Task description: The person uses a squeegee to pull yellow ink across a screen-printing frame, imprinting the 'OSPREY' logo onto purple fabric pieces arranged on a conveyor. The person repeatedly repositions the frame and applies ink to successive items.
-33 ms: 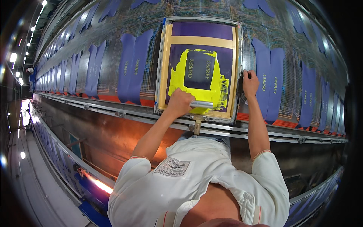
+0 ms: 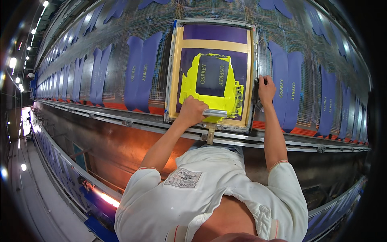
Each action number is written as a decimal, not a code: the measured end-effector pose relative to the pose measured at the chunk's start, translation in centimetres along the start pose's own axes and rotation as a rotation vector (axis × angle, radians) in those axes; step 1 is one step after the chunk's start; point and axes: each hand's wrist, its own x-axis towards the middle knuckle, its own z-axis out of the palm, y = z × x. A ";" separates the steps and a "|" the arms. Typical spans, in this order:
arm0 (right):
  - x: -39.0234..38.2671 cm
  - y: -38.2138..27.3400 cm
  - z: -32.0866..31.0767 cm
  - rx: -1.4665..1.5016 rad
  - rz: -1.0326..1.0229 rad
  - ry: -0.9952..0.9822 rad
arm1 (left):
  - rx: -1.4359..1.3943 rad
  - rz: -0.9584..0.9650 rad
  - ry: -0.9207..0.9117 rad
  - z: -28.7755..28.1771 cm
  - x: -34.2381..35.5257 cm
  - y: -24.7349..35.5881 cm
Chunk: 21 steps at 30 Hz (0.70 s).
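Note:
In front of me a screen-printing frame with metal edges lies on the long printing table. Bright yellow ink is spread on its purple mesh around a dark rectangle with two lines of lettering. My left hand is closed around the silver handle of a squeegee, at the near end of the ink. The squeegee's blade is mostly hidden. At the frame's right edge, my right hand has its fingers curled together beside a dark fitting. Whatever they pinch is hidden.
Purple fabric pieces with small yellow lettering lie in rows left and right of the frame. A metal rail runs along the table's near edge. Under it an orange glow shows. Another table with purple pieces stands behind me, and a pale aisle floor lies left.

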 end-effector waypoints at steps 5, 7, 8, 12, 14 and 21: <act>1.0 -1.0 -0.8 -0.260 0.083 -0.131 | 0.024 -0.023 -0.058 -0.2 3.0 -2.3; 2.0 -3.2 -1.4 -0.453 -0.023 -0.218 | 0.024 -0.009 -0.030 -0.9 6.3 -4.4; 2.9 -4.6 -1.6 -0.598 -0.031 -0.275 | 0.020 -0.013 -0.026 -1.4 8.3 -5.5; 7.0 -11.2 2.8 0.210 -0.462 -0.596 | -0.014 0.021 0.094 -3.3 16.5 -9.9; 8.1 -13.6 5.5 -0.016 -0.537 -0.733 | 0.033 0.013 0.049 -3.7 18.9 -11.2; 6.8 -13.8 9.3 -0.379 -0.540 -0.694 | -0.009 0.049 0.191 -2.1 19.0 -11.9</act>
